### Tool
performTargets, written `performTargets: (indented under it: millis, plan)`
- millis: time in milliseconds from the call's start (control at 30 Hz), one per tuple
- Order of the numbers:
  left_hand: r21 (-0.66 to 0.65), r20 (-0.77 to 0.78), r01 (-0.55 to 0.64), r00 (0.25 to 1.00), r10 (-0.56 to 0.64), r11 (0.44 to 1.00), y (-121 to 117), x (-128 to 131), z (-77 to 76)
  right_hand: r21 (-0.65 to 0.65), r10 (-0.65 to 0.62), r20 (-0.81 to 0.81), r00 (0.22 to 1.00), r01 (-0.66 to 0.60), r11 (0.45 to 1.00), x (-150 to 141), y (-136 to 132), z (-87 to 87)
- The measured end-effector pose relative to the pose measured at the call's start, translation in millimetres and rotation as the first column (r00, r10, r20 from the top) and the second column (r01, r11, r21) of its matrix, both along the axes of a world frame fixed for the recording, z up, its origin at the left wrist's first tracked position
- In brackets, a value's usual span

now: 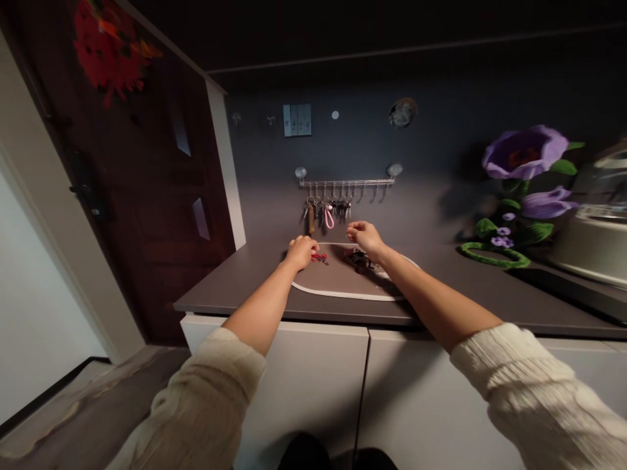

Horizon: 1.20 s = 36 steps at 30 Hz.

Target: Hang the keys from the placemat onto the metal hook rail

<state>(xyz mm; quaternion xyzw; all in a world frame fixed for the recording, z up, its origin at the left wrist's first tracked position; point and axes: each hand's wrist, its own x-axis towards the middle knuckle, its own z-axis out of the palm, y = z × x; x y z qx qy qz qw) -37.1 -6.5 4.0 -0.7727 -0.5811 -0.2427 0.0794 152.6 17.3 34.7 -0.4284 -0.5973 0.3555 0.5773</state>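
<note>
- Keys [319, 258] with a red tag are seen on the oval mat [343, 287] at the back of the desk [235, 287], under the left hand [301, 251], whose fingers are curled down on them; whether they are already gripped cannot be told at this size.
- A second, darker bunch [360, 260] is seen on the mat just beside the right hand [365, 236], which is held above it with fingers pinched narrow; what is held, if anything, is too small to tell.
- A clean lift is judged to call for a pinch on the ring rather than the tag, so that the red bunch is not dragged across the mat into the dark bunch close by.
- A hook rail [347, 183] is fixed to the wall just behind the mat, with several bunches and a pink loop [329, 217] already hung at its left end; the right-hand hooks are seen bare.
- Purple flowers [526, 153] and a metal pot [595, 228] are set well apart to the right; a dark door [147, 196] is seen to the left.
- Nothing is seen between the hands and the rail; the hung bunches are judged the likeliest snag.
</note>
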Motion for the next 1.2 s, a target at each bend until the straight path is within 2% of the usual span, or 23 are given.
performTargets:
  millis: [167, 233, 300, 400, 500, 633, 900, 1200]
  plan:
    - [-0.007, -0.119, 0.03, 0.992, -0.03, 1.0, 0.3, -2.3, -3.0, 0.131, -0.074, 0.259, 0.963, 0.041, 0.991, -2.6, -16.5, -14.7]
    - [-0.011, -0.149, 0.033, 0.988, -0.034, 0.999, 1.3, -2.9, -3.8, 0.204, -0.108, 0.415, 0.904, 0.024, 0.979, -3.5, -19.7, -17.0]
    - [-0.01, -0.164, 0.03, 0.986, -0.032, 0.999, 2.3, -3.1, -4.1, 0.263, -0.156, 0.563, 0.812, 0.003, 0.965, -4.2, -21.2, -17.8]
    - [-0.007, -0.168, 0.037, 0.985, -0.037, 0.999, 2.7, -2.3, -3.1, 0.301, -0.21, 0.679, 0.704, -0.007, 0.953, -4.5, -22.1, -17.5]
    - [-0.015, -0.185, 0.042, 0.982, -0.044, 0.999, 1.5, -1.0, -0.8, 0.315, -0.24, 0.712, 0.66, 0.006, 0.949, -4.4, -22.1, -16.9]
    - [-0.015, -0.222, 0.006, 0.975, -0.009, 1.0, 1.4, 0.1, 1.3, 0.317, -0.253, 0.724, 0.642, 0.017, 0.948, -4.1, -20.4, -17.2]
    - [-0.056, -0.15, 0.004, 0.989, -0.013, 0.998, 3.4, -0.8, 2.0, 0.316, -0.257, 0.727, 0.637, 0.021, 0.948, -4.4, -19.6, -18.4]
    - [-0.102, -0.185, -0.007, 0.983, -0.012, 0.995, 0.4, 4.0, 7.2, 0.318, -0.245, 0.721, 0.648, 0.004, 0.948, -7.0, -22.2, -17.7]
